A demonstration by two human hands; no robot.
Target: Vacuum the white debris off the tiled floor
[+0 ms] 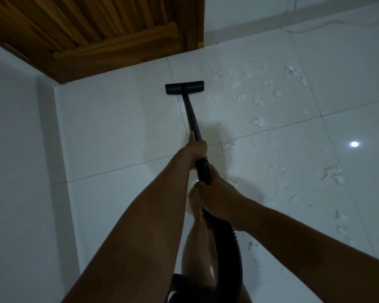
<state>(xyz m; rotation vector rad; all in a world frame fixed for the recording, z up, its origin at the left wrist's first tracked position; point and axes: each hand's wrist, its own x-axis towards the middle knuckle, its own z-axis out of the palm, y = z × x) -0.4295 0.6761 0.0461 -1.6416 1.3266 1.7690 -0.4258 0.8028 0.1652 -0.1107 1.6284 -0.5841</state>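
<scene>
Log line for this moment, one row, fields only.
left hand: gripping wand | right hand: gripping hose | floor head: flat on tile near door | white debris: scattered right of head

The ribbed black vacuum hose (230, 248) runs down behind the right hand (221, 200) and off the bottom edge, so the machine it leads to is out of sight. The slatted brown wooden door (85, 33) is cut by the top edge. Part of the rigid black wand (192, 119) is covered by the left hand (196, 149). One bare foot (195, 202) is half hidden behind hose and hand. The scattered white debris flecks (258, 101) blur against the pale glossy tiled floor (118, 127).
</scene>
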